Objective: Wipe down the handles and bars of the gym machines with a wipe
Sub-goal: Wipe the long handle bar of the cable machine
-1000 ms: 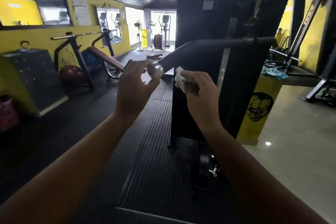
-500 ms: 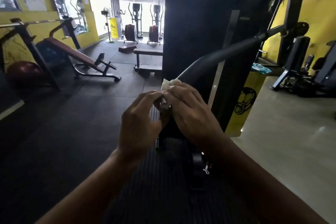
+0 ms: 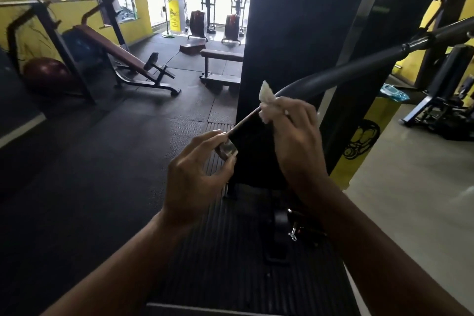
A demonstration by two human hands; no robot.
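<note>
White crumpled wipe [image 3: 266, 102] on black angled bar [image 3: 359, 64], chrome end cap [image 3: 227, 150], apparently

Pinching a glossy, polished metal end cap [image 3: 227, 149] between the left fingertips [image 3: 218, 137]. Pressing a soft, crumpled white wipe [image 3: 266, 95], cloth or paper, under the right fingers [image 3: 295, 108] onto a bar [image 3: 346, 68] looking smooth, matt and dark.

We log the wipe [image 3: 266, 102] at 12 o'clock as white. We read the bar [image 3: 359, 64] as matte dark grey to black, and its end cap [image 3: 227, 149] as shiny silver. At 6 o'clock the mat [image 3: 218, 251] is black with fine parallel ribs. At 10 o'clock the wall [image 3: 66, 14] is yellow. At 9 o'clock the ball [image 3: 46, 73] is maroon. At 3 o'clock the panel [image 3: 366, 136] is yellow with a black cartoon emblem. At 2 o'clock the packet [image 3: 393, 91] is blue. At 4 o'clock the floor [image 3: 410, 200] is pale grey.
</note>
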